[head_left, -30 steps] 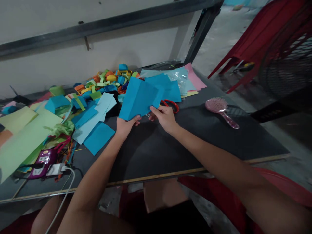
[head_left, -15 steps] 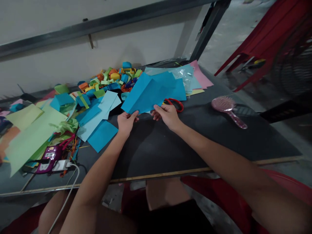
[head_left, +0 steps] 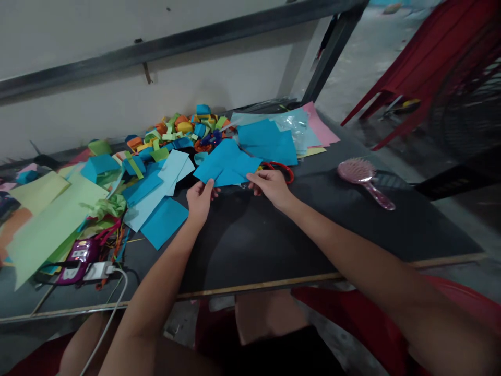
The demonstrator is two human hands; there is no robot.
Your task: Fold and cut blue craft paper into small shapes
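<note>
A creased blue paper sheet (head_left: pixel 229 163) is stretched between my two hands above the dark table. My left hand (head_left: pixel 201 198) pinches its lower left corner with the thumb on top. On the right side, my right hand (head_left: pixel 270 186) grips the sheet's edge between thumb and fingers. Red-handled scissors (head_left: pixel 287 171) lie just behind my right hand, their blades hidden. More blue sheets (head_left: pixel 270 142) rest behind the held paper. Left of my left hand are a blue square (head_left: pixel 164 222) and pale blue strips (head_left: pixel 151 201).
Small folded coloured paper pieces (head_left: pixel 183 128) are heaped by the wall. A pink hairbrush (head_left: pixel 358 171) lies at the right. Green sheets (head_left: pixel 57 214), a purple device (head_left: pixel 80 256) and a white charger with cable (head_left: pixel 97 270) occupy the left. A red chair (head_left: pixel 410 68) stands beyond the table.
The held blue sheet has dipped and its upper part has folded down, so it looks smaller and shows more of the blue sheets behind. Both hands still hold it.
</note>
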